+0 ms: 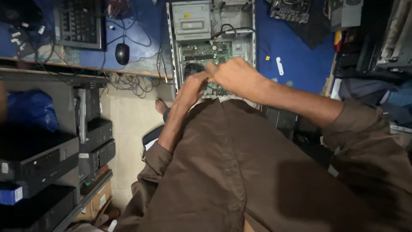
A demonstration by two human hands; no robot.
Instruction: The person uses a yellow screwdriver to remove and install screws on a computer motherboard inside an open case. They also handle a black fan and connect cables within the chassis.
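Note:
An open desktop computer case (210, 25) lies on the blue table, its green motherboard (201, 51) and black fan (192, 68) exposed. A silver drive bay (191, 19) fills the case's far end. My left hand (191, 88) reaches into the near end of the case beside the fan, fingers bent down on the board. My right hand (236, 75) hovers just over the board next to it, fingers curled together; something thin may be pinched in them, but blur hides it. Brown sleeves and a brown garment fill the lower frame.
A black keyboard (79, 23) and black mouse (122, 53) sit on the blue table (292, 60) at left, with tangled cables (133, 81) hanging off its edge. A loose circuit board (289, 9) lies at back right. Stacked black computer cases (38, 159) stand at lower left. A bare foot (161, 105) rests on the floor.

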